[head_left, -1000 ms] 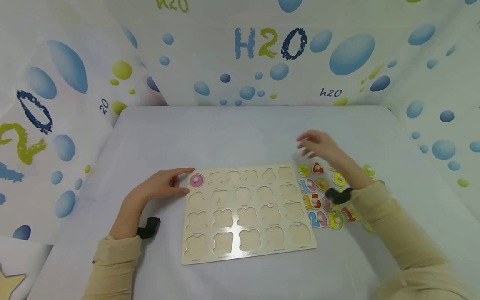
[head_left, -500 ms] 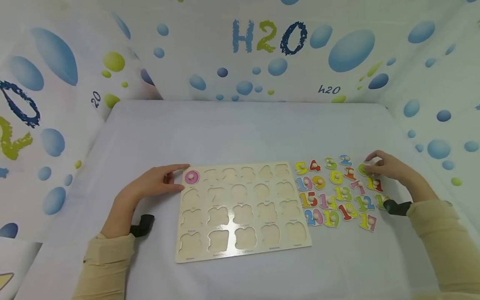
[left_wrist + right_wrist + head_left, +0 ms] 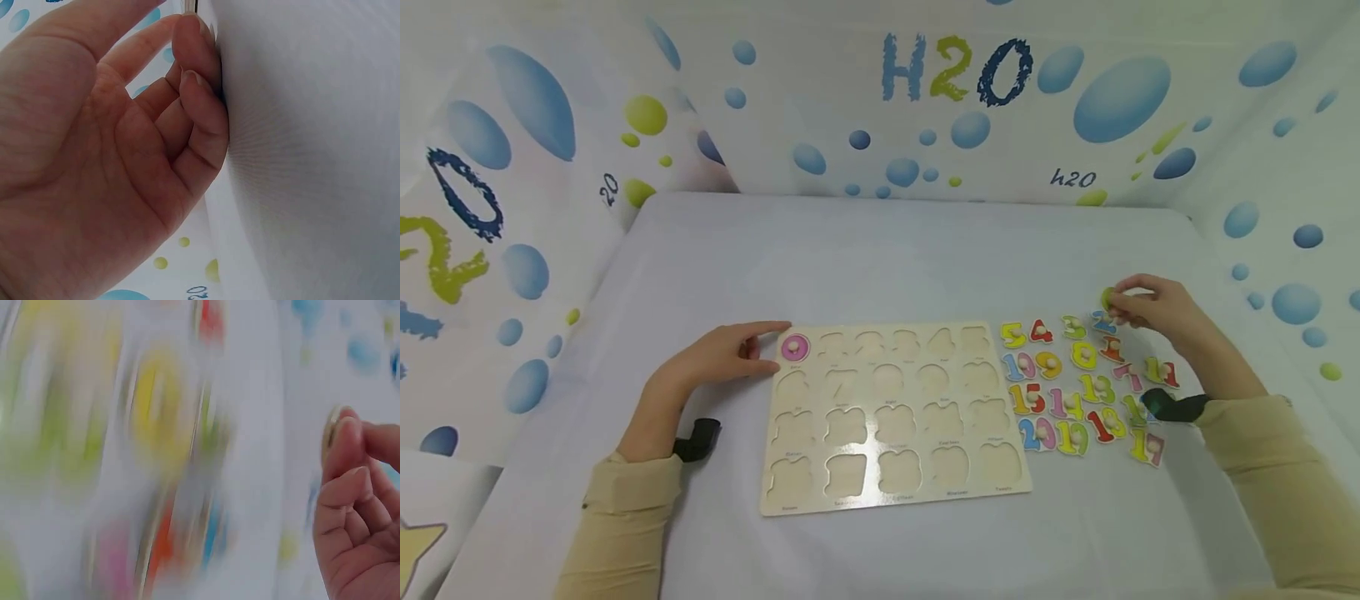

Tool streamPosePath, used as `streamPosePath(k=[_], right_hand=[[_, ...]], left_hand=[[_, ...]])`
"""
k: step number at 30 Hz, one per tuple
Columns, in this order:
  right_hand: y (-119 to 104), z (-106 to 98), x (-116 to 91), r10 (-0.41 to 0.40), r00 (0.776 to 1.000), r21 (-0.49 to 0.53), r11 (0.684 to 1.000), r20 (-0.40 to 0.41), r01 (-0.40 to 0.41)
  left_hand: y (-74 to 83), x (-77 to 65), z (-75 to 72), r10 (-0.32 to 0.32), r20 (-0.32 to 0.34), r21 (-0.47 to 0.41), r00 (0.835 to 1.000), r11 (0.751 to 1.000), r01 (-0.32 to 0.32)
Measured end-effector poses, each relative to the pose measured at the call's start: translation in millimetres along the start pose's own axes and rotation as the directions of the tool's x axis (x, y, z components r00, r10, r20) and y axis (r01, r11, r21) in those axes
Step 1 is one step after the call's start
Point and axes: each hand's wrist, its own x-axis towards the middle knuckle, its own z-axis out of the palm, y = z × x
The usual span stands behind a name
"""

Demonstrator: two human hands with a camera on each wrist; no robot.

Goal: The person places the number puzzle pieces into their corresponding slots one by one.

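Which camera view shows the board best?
The head view: it shows the whole board, left hand at its left edge. The left wrist view shows only a sliver, probably its edge; in the blurred right wrist view, I can't make it out.

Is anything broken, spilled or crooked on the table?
Nothing I can see looks broken or spilled. The yellow-and-pink number piece lies crooked to the right of the puzzle board, but the red-and-yellow piece nearby is slanted too, so it isn't very odd.

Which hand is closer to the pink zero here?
Left. The left hand is at the left edge of the board, beside the pink zero; the right hand is beyond the board's right edge, pinching a green piece.
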Motion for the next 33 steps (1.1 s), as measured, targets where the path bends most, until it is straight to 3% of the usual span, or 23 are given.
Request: streamPosePath(k=[2, 5, 8, 13, 16, 22, 26, 33], right_hand=[[-32.4, 32.5, 2.3, -0.04, 0.999, 0.084, 0.996, 0.035, 0.037], [-79.0, 95.3, 2.6, -0.1, 0.983, 0.149, 0.986, 0.154, 0.077], [-115.5, 164.5, -1.6, -0.148, 0.937, 0.204, 0.975, 0.316, 0.085], [-150.5, 264.3, -6.8, -0.194, 0.826, 0.25, 0.966, 0.529, 0.067], [-161.8, 304.4, -6.4, -0.173, 0.797, 0.251, 0.968, 0.578, 0.027], [-169.9, 342.6, -6.6, -0.117, 0.789, 0.255, 0.966, 0.603, -0.052], [-168.5, 351.3, -7.2, -0.128, 0.788, 0.275, 0.96, 0.603, -0.055], [-168.4, 355.0, -9.6, -0.113, 0.813, 0.239, 0.97, 0.572, -0.034]], left_hand=[[0.8, -0.3, -0.6, 0.001, -0.004, 0.005, 1.0, 1.0, -0.001], [1.2, -0.5, -0.3, 0.002, -0.004, -0.001, 1.0, 1.0, -0.002], [0.2, 0.0, 1.2, 0.004, -0.002, -0.016, 1.0, 1.0, -0.004], [-1.5, 1.2, 2.7, 0.036, -0.006, -0.03, 0.999, 0.999, -0.036], [-2.9, 2.6, 3.2, 0.055, -0.008, -0.031, 0.998, 0.998, -0.055], [-4.8, 3.5, 2.2, 0.066, -0.004, -0.025, 0.998, 0.997, -0.066], [-4.3, 2.1, -0.1, 0.065, -0.005, -0.01, 0.998, 0.998, -0.065], [-4.3, -0.2, -2.6, 0.069, -0.004, -0.016, 0.998, 0.997, -0.069]])
